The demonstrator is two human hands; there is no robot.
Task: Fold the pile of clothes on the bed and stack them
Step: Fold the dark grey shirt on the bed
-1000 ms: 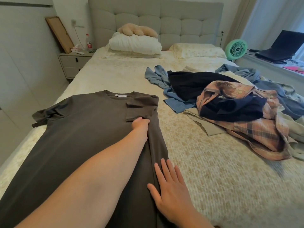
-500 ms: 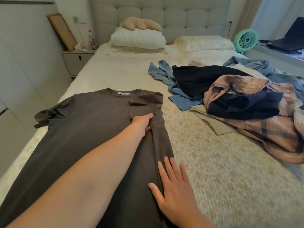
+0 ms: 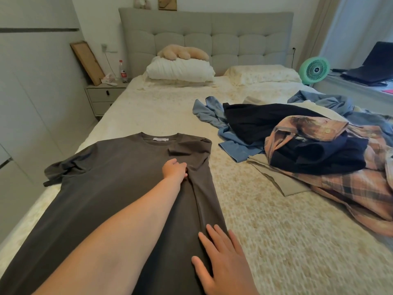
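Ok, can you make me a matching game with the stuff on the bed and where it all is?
Things:
1. dark grey T-shirt
2. plush toy
3. plaid shirt
4. green fan

Places:
A. on top of the white pillow
B. spread flat under both hands
C. beside the bed, near the window
D. in the messy pile of clothes

Pairs: 1-B, 2-A, 3-D, 4-C

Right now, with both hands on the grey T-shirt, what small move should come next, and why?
Probably fold the left sleeve inward. The T-shirt already has its right side folded over, the left hand resting on that flap near the chest and the right hand flat on it lower down, while the left sleeve lies spread out toward the bed edge.
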